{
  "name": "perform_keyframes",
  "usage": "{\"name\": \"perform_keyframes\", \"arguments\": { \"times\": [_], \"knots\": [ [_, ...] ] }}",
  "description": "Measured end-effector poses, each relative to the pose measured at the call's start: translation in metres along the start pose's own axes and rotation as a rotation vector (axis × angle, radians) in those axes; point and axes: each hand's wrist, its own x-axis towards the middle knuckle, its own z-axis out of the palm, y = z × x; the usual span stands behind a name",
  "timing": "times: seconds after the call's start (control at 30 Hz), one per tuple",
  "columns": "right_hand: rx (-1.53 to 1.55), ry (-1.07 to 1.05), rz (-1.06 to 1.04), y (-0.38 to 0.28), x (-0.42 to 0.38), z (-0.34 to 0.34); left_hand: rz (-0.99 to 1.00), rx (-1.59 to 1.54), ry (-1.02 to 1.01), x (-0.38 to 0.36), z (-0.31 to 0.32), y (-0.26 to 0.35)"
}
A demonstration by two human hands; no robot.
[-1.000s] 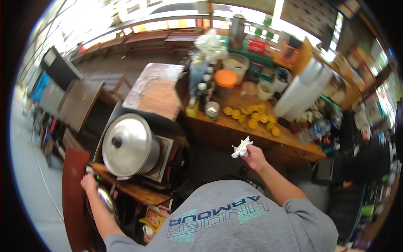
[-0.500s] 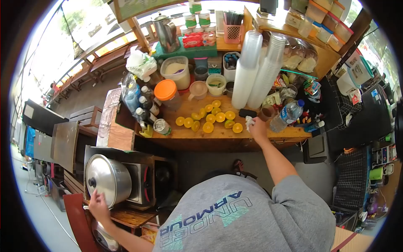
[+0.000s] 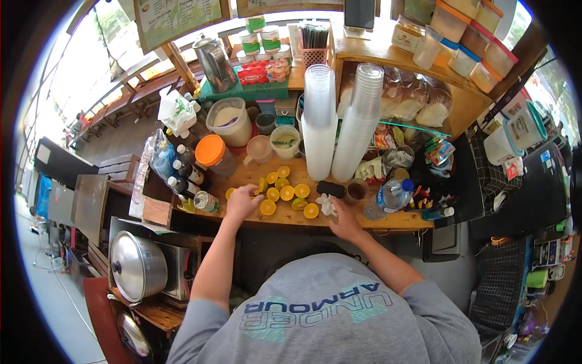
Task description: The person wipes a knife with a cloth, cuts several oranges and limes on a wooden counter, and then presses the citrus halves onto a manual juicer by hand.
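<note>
My left hand (image 3: 244,203) is over the left part of the cut orange halves (image 3: 268,207) on the wooden counter (image 3: 242,221); its fingers are bent among the fruit, and what they hold, if anything, is hidden. My right hand (image 3: 344,219) has its fingers closed on a crumpled white cloth or tissue (image 3: 327,205), just right of the orange halves. A black object (image 3: 330,188) and a brown cup (image 3: 356,192) lie just beyond it.
Tall stacks of clear cups (image 3: 319,121) stand behind the oranges. A water bottle (image 3: 389,199) is at the right. An orange-lidded jar (image 3: 215,155), dark bottles (image 3: 189,171) and a small glass jar (image 3: 207,201) stand left. A large pot (image 3: 138,266) sits lower left.
My left hand has moved from beside the pot up to the orange halves. My right hand still holds the white cloth or tissue near the black object. The view has shifted.
</note>
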Motion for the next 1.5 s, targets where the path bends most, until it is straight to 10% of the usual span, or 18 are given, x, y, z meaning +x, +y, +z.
{"name": "perform_keyframes", "arguments": {
  "times": [0.5, 0.9, 1.13, 1.23, 1.5],
  "knots": [
    [-0.036, -0.110, 0.281, -0.008, -0.067, -0.028, -0.327, 0.261, 0.036, 0.155, 0.054, -0.065],
    [0.221, -0.211, 0.350, -0.096, 0.072, 0.076, -0.151, -0.156, 0.380, 0.077, 0.036, -0.057],
    [1.212, -0.449, 0.653, -0.113, 0.116, 0.152, 0.046, -0.341, 0.268, -0.032, 0.046, -0.001],
    [1.158, -0.120, 0.732, -0.124, 0.101, 0.160, 0.169, -0.344, 0.137, -0.039, 0.047, -0.015],
    [1.033, -0.256, 0.758, -0.088, 0.069, 0.079, -0.334, -0.203, -0.089, -0.055, 0.059, -0.093]
  ]
}}
